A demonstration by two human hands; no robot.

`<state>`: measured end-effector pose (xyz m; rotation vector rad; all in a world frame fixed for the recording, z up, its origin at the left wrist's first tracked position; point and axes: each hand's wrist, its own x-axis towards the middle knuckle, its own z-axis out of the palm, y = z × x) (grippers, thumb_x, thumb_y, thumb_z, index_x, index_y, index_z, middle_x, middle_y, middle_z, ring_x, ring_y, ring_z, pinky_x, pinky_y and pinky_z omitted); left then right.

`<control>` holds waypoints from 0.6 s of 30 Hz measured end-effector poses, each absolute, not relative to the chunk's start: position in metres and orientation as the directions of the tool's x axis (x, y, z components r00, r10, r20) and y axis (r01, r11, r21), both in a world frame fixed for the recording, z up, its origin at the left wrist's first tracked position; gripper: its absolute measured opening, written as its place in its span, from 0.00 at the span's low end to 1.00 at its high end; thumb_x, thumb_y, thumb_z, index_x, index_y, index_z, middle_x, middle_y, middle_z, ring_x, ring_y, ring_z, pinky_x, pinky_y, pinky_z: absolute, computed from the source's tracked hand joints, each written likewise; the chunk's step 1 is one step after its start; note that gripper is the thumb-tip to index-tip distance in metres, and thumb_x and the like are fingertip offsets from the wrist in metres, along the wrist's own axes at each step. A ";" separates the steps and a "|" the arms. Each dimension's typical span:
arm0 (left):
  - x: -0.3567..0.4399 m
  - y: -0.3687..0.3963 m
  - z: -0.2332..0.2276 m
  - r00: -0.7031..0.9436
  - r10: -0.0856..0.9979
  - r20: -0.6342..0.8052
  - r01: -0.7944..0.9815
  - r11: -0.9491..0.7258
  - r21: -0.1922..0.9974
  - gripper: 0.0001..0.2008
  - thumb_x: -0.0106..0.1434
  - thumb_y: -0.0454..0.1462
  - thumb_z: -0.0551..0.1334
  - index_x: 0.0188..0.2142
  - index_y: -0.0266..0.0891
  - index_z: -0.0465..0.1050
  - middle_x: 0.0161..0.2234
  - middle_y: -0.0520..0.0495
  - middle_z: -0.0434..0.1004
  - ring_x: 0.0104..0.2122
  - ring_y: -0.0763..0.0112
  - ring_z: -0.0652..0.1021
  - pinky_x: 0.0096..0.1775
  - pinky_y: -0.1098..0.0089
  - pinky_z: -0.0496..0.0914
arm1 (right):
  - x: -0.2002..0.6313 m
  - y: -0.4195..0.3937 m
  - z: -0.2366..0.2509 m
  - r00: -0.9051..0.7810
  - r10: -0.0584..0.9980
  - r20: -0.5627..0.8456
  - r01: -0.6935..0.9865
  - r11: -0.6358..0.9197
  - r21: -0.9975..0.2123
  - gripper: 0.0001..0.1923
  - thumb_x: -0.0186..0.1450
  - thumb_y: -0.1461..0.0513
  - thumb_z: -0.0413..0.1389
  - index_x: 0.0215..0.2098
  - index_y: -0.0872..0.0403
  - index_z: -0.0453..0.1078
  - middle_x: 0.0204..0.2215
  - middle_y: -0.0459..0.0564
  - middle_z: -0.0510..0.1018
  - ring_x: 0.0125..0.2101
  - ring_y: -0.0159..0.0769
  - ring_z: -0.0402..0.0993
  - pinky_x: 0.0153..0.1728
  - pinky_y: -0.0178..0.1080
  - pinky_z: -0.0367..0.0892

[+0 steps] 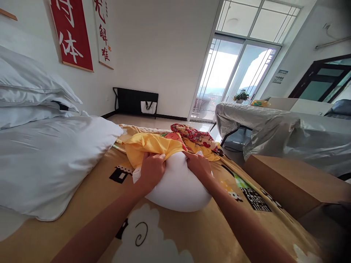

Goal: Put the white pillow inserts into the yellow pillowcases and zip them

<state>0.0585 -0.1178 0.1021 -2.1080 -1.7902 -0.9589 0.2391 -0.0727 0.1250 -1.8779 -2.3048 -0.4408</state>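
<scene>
Gripping the yellow cover (152, 144) at its open edge, your left hand (151, 168) is clenched on the cloth where it meets the white pillow (179, 186). Your right hand (199, 165) pinches the same edge on the pillow's far right side, fingers closed on the fabric. The pillow lies on the bed (214, 233) between your forearms, its near end bare and rounded, its far end tucked under the cover. The bed carries a tan spread printed with sheep and small houses. Just beyond the cover lies a red patterned cloth (193, 133), touching it. To the left, a white duvet (52, 160) is heaped on the bed, with stacked white pillows (30, 91) behind it against the wall. To the right, a brown box (290, 179) stands beside the bed, and farther off a grey sheet (276, 131) drapes a bench. Red banners (71, 33) hang on the left wall.
</scene>
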 end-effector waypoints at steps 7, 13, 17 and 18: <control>0.063 -0.121 0.106 0.052 0.772 0.634 0.941 -0.250 0.227 0.10 0.64 0.34 0.51 0.33 0.38 0.70 0.34 0.43 0.76 0.39 0.60 0.75 0.44 0.61 0.61 | 0.227 -0.082 0.127 -0.289 0.911 0.296 0.946 0.223 0.237 0.20 0.68 0.65 0.41 0.53 0.48 0.67 0.34 0.55 0.81 0.37 0.42 0.78 0.32 0.37 0.64; 0.075 -0.128 0.110 0.093 0.804 0.588 0.962 -0.225 0.155 0.12 0.62 0.43 0.56 0.38 0.35 0.67 0.37 0.39 0.73 0.41 0.55 0.72 0.43 0.58 0.62 | 0.219 -0.079 0.127 -0.321 0.894 0.314 0.937 0.252 0.242 0.18 0.68 0.64 0.42 0.50 0.50 0.69 0.34 0.55 0.80 0.37 0.43 0.78 0.32 0.37 0.65; 0.078 -0.126 0.105 0.119 0.795 0.595 0.968 -0.227 0.109 0.06 0.60 0.32 0.54 0.35 0.36 0.69 0.33 0.39 0.73 0.38 0.55 0.73 0.40 0.58 0.61 | 0.217 -0.081 0.127 -0.296 0.900 0.321 0.950 0.242 0.196 0.17 0.67 0.64 0.43 0.43 0.52 0.73 0.34 0.56 0.80 0.37 0.41 0.77 0.32 0.36 0.64; 0.078 -0.125 0.104 0.121 0.794 0.596 0.966 -0.232 0.113 0.08 0.60 0.31 0.53 0.34 0.36 0.70 0.32 0.40 0.74 0.37 0.56 0.73 0.40 0.59 0.61 | 0.216 -0.082 0.127 -0.286 0.898 0.333 0.954 0.237 0.182 0.16 0.67 0.64 0.44 0.41 0.52 0.74 0.33 0.56 0.80 0.37 0.41 0.77 0.32 0.36 0.63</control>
